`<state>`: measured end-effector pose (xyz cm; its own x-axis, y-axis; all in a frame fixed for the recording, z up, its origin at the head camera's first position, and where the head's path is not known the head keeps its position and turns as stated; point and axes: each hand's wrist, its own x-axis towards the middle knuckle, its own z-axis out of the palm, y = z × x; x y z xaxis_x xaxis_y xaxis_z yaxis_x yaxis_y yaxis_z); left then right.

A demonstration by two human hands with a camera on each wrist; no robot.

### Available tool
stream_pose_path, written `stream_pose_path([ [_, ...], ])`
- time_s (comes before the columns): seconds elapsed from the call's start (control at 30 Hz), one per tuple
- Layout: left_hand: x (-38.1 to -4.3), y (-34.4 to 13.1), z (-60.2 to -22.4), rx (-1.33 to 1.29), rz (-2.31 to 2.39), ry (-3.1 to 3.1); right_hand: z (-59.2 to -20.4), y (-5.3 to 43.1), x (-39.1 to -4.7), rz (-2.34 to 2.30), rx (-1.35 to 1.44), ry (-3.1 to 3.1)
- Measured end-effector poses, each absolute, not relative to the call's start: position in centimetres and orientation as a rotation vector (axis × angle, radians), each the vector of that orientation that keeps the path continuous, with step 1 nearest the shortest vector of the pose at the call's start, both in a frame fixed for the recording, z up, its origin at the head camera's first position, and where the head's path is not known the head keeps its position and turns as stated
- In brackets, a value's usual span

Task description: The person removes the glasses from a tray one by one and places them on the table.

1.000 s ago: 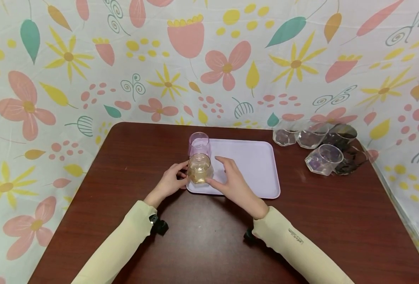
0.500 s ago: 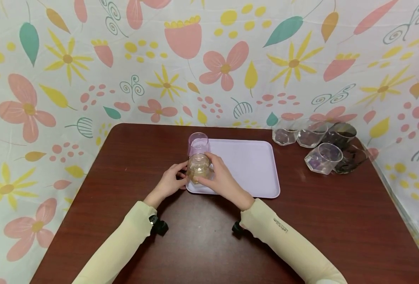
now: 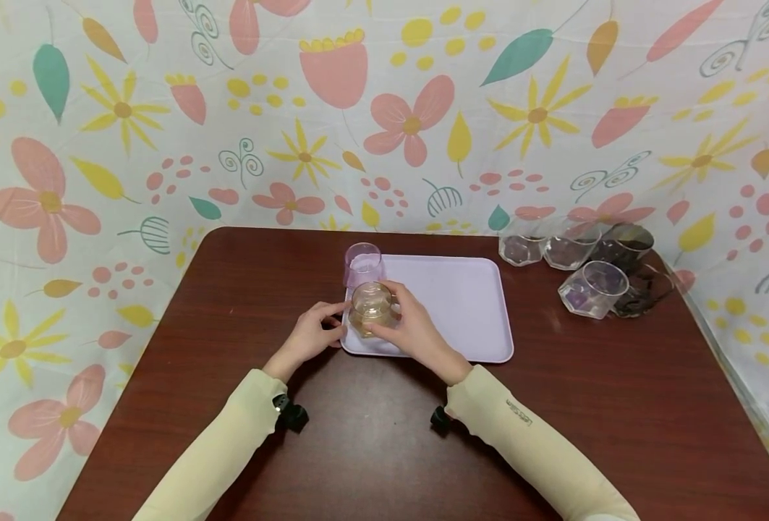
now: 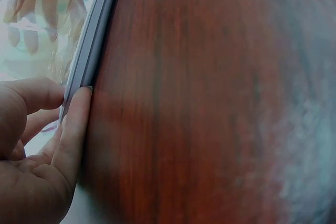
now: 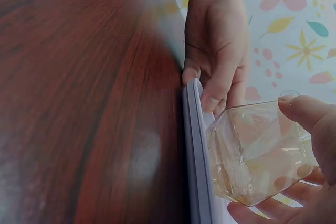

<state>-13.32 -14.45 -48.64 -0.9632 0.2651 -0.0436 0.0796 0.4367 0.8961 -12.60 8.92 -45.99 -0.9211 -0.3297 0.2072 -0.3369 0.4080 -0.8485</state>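
Observation:
An amber-tinted clear glass [image 3: 372, 310] with a faceted base stands upright at the left end of the lilac tray [image 3: 449, 311]. My right hand [image 3: 413, 329] holds this glass from the right, thumb on the near side and fingers round the far side, as the right wrist view also shows. At the tray's left edge, my left hand [image 3: 312, 333] pinches the rim; in the left wrist view its thumb and a finger [image 4: 79, 114] sit on either side of the rim. Just behind the amber glass is a pink-purple tinted glass [image 3: 362, 265], at the tray's far left corner.
Several more glasses stand at the back right of the brown wooden table [image 3: 384, 449]: two clear ones, a faceted clear glass [image 3: 592, 291] in front, and dark smoky ones such as the grey glass [image 3: 625, 246]. A flower-patterned cloth [image 3: 410, 123] hangs behind the table.
My right hand has moved left and its fingers have come round the amber glass. Lately the glass has shifted slightly right. My left hand has stayed at the tray's edge.

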Motion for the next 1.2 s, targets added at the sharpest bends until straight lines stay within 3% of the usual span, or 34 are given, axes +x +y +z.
stream_pose_path([
  [0.57,-13.4,-14.7,-48.1,0.332,1.450,2.542,-44.5,13.8,-10.9,1.582,0.444,-2.626],
  [1.2,-13.5,-14.7,-48.1,0.349,1.457,2.540,-43.7,24.9,-10.6,1.312,0.069,-2.599],
])
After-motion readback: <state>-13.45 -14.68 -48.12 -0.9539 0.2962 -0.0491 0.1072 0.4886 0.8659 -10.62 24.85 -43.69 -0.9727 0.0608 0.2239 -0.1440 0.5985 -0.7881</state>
